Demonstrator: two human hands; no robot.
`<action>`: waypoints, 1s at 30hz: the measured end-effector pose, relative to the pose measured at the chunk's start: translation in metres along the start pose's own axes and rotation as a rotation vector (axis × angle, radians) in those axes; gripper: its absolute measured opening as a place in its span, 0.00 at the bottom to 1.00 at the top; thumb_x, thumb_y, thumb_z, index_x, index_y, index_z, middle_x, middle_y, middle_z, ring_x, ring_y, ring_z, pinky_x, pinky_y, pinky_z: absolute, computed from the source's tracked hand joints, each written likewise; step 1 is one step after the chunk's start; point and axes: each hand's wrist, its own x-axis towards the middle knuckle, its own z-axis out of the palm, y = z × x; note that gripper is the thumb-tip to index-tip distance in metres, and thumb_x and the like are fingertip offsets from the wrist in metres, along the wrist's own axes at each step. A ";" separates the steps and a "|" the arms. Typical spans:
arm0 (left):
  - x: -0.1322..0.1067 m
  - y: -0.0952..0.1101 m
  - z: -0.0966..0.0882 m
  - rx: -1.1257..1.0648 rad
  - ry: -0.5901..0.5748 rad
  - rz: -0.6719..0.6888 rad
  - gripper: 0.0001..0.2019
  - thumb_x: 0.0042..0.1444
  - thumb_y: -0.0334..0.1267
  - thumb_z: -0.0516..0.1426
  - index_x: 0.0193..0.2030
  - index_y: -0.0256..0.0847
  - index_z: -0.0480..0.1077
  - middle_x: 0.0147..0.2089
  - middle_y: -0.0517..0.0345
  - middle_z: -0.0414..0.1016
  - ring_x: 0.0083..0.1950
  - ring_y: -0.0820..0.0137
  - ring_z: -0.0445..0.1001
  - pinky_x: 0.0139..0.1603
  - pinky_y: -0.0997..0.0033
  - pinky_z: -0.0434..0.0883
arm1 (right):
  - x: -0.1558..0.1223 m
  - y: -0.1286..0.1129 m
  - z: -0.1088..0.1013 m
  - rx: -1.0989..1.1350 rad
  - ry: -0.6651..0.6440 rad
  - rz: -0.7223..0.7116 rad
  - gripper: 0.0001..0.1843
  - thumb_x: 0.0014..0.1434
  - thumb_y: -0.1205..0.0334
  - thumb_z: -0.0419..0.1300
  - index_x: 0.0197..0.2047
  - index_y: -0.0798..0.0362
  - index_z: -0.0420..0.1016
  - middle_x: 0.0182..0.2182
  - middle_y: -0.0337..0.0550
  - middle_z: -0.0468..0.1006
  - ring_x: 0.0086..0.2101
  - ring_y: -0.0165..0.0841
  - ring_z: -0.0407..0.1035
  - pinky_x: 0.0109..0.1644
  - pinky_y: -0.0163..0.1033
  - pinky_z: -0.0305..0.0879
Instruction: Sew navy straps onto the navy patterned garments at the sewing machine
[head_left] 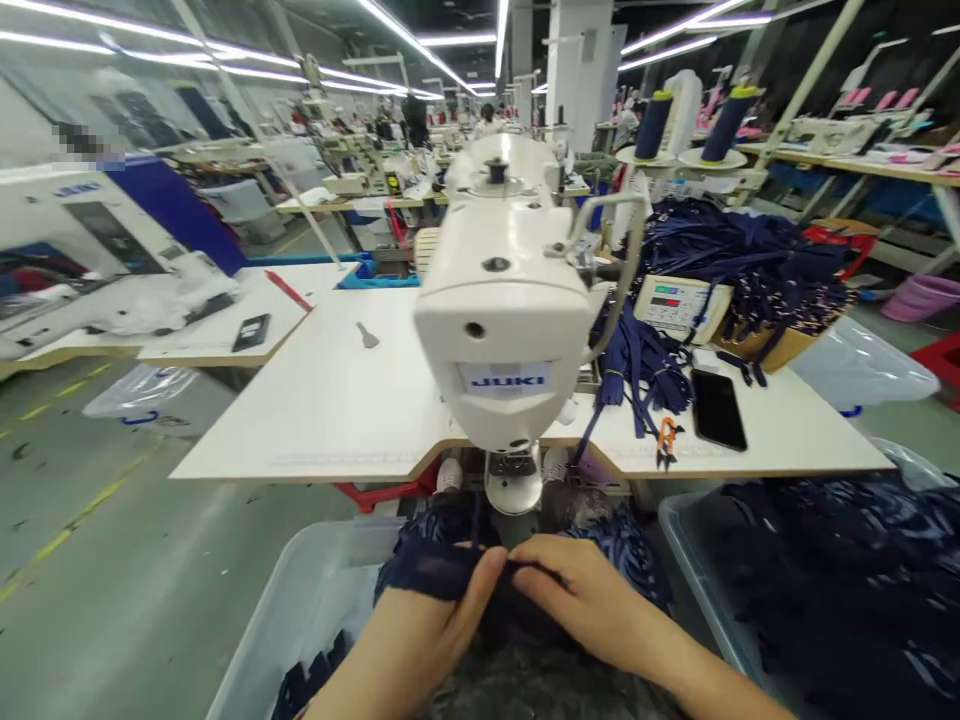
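Note:
Low in front of the sewing machine point(501, 310), over my lap, both hands meet at a piece of dark navy fabric point(427, 568). My left hand point(457, 610) is closed on it, thumb pressed near its edge, and part of the fabric drapes over the back of that hand. My right hand point(574, 590) pinches the fabric between thumb and fingers, its fingertips almost touching my left thumb. The machine's sewing plate point(514, 492) is just beyond my hands, and no fabric shows on it. More navy pieces point(637, 555) lie around my lap.
A plastic bin point(300, 575) stands at lower left; another bin point(694, 560), full of navy fabric, is at right. The white table point(337, 400) bears orange snips point(666, 438), a phone point(718, 408), navy zippers point(645, 370) and a control panel point(679, 305).

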 end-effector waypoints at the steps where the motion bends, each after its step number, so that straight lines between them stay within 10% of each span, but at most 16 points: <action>1: 0.003 0.003 0.000 -0.046 -0.037 -0.023 0.21 0.69 0.45 0.43 0.33 0.44 0.73 0.26 0.61 0.76 0.25 0.72 0.74 0.24 0.78 0.70 | -0.003 0.001 -0.002 0.028 0.043 0.029 0.12 0.66 0.56 0.53 0.43 0.49 0.76 0.37 0.39 0.79 0.38 0.31 0.72 0.43 0.33 0.64; 9: 0.024 0.015 0.020 -0.697 -0.428 -0.243 0.27 0.70 0.51 0.38 0.36 0.39 0.72 0.25 0.59 0.73 0.22 0.76 0.72 0.21 0.82 0.67 | -0.006 0.013 -0.014 0.149 0.235 0.217 0.18 0.62 0.44 0.54 0.35 0.50 0.71 0.24 0.36 0.72 0.26 0.32 0.68 0.31 0.34 0.66; 13: 0.022 0.001 0.026 -0.352 -0.204 -0.192 0.30 0.70 0.49 0.38 0.25 0.37 0.70 0.22 0.58 0.73 0.23 0.75 0.73 0.27 0.78 0.69 | 0.021 0.025 -0.029 -0.182 0.384 0.201 0.20 0.59 0.42 0.56 0.26 0.49 0.64 0.20 0.34 0.66 0.23 0.29 0.61 0.27 0.34 0.59; 17: 0.018 -0.016 0.028 0.120 0.044 0.189 0.17 0.68 0.47 0.49 0.43 0.37 0.73 0.42 0.52 0.78 0.47 0.67 0.76 0.52 0.68 0.70 | 0.045 0.033 -0.038 -0.275 0.283 0.180 0.18 0.60 0.43 0.55 0.28 0.48 0.62 0.20 0.34 0.66 0.23 0.31 0.63 0.29 0.36 0.60; 20: 0.016 -0.027 0.031 0.295 -0.015 0.311 0.15 0.68 0.40 0.50 0.57 0.38 0.66 0.59 0.50 0.70 0.65 0.67 0.63 0.67 0.65 0.57 | 0.046 0.040 -0.041 -0.261 0.281 0.193 0.15 0.61 0.44 0.54 0.35 0.47 0.63 0.25 0.36 0.71 0.27 0.33 0.68 0.30 0.36 0.62; 30: 0.003 -0.033 0.050 0.399 -0.059 0.226 0.20 0.69 0.34 0.47 0.66 0.44 0.57 0.71 0.55 0.53 0.72 0.65 0.48 0.67 0.59 0.51 | 0.019 0.060 -0.034 -0.272 0.344 0.167 0.23 0.63 0.45 0.53 0.59 0.42 0.67 0.57 0.45 0.70 0.54 0.42 0.66 0.43 0.42 0.72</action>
